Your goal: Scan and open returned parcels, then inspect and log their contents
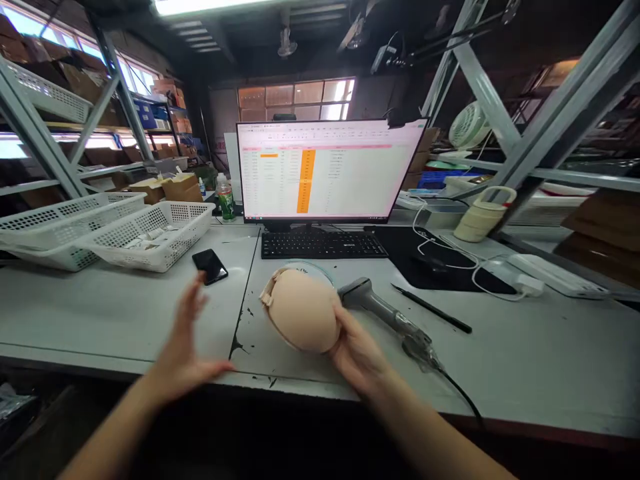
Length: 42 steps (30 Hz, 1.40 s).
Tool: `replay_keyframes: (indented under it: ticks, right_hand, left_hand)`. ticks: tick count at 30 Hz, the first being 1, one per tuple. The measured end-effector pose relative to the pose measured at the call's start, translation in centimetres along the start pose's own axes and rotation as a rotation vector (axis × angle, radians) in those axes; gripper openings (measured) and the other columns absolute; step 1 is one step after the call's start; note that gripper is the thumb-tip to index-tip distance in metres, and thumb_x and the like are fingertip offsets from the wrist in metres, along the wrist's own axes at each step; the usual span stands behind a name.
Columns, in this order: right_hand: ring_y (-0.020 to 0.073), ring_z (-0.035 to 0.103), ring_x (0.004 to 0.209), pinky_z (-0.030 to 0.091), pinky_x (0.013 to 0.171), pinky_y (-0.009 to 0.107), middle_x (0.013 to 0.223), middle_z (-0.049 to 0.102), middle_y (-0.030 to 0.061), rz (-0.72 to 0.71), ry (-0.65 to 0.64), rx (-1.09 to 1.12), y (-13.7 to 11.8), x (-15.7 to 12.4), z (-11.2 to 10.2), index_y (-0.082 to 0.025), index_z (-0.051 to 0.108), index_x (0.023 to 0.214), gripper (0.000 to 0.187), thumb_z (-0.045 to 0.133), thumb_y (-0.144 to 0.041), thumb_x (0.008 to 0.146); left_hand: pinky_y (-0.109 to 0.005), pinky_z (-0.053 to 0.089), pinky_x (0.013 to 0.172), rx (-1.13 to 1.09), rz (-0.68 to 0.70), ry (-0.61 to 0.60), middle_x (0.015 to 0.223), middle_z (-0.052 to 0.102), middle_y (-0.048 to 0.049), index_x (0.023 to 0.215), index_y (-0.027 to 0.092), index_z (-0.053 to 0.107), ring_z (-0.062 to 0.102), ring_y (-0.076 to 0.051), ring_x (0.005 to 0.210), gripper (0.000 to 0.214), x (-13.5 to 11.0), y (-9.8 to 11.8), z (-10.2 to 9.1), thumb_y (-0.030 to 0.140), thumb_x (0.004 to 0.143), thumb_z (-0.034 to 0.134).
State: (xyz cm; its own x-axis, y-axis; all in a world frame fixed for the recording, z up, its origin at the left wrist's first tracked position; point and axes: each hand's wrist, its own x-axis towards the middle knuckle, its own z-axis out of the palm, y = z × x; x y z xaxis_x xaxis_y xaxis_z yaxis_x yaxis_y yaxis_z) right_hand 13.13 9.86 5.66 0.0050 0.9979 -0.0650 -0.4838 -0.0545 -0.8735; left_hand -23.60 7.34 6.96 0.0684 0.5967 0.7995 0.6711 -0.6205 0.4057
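Note:
In my right hand (357, 350) is a beige bra (303, 310), folded so that one smooth, rounded cup faces me. My thumb lies on its right edge and the fingers go beneath, partly hidden. Gathered fabric shows along the bra's left edge. My left hand (185, 340) is raised to the left of it, blurred, with thumb and fingers apart and nothing in them. A round, clear-rimmed item (320, 270) is partly covered behind the bra. Just right of the bra lies a grey barcode scanner (383, 307) with its cable.
A phone (210, 266) lies beyond my left hand, near white baskets (170, 250). A keyboard (323, 245) and monitor (350, 173) stand behind the bra. On the right are a black pen (433, 309), a mouse (431, 265) on its mat and white cables.

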Motion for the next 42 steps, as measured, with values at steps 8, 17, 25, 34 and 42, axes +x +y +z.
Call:
replay_keyframes:
  ticks: [8,17,25,34,42]
  right_hand:
    - [0.0284,0.065,0.113,0.057,0.084,0.037,0.131,0.065,0.0122,0.217,-0.126,0.045,1.2,-1.6,-0.5,-0.02,0.047,0.143,0.069,0.068,-0.05,0.085]
    - [0.0312,0.034,0.145,0.022,0.123,0.048,0.158,0.038,0.0075,-0.396,-0.457,-0.899,-5.8,-0.4,-7.1,-0.031,0.052,0.144,0.073,0.077,-0.051,0.079]
    - [0.034,0.042,0.14,0.036,0.116,0.049,0.154,0.045,0.0032,-0.145,-0.647,-0.765,-8.0,-3.0,-8.7,-0.036,0.05,0.147,0.075,0.071,-0.063,0.08]
    - [0.0164,0.064,0.074,0.052,0.062,0.025,0.083,0.07,0.0018,-0.265,-0.175,-0.667,-6.9,0.2,-9.2,-0.021,0.071,0.099,0.033,0.072,-0.049,0.082]
    - [0.0219,0.069,0.083,0.056,0.069,0.031,0.093,0.074,0.0029,-0.36,0.035,-0.706,-5.2,-0.7,-10.3,-0.023,0.073,0.106,0.033,0.076,-0.043,0.08]
  left_hand:
    - [-0.054,0.047,0.106,-1.384,-0.438,-0.101,0.142,0.05,-0.0118,0.138,0.033,0.047,0.046,-0.041,0.136,0.086,1.6,11.0,18.0,0.048,0.064,0.089]
    - [-0.041,0.05,0.096,-1.722,-1.151,-0.141,0.119,0.065,-0.0116,0.141,0.023,0.048,0.065,-0.028,0.105,0.086,3.9,13.0,21.4,0.054,0.07,0.085]
    - [-0.042,0.042,0.103,-1.661,-0.901,-0.596,0.139,0.057,-0.0124,0.157,0.037,0.02,0.059,-0.034,0.122,0.11,-0.2,13.9,19.4,0.06,0.07,0.083]
    - [-0.032,0.051,0.068,-2.016,-1.14,-1.077,0.103,0.071,-0.0228,0.144,0.002,0.046,0.07,-0.03,0.085,0.104,-5.0,13.8,19.8,0.077,0.072,0.06]
    - [-0.038,0.053,0.057,-2.036,-1.248,-0.997,0.119,0.065,-0.025,0.144,0.015,0.044,0.071,-0.037,0.083,0.092,-6.1,13.9,19.0,0.079,0.078,0.05]
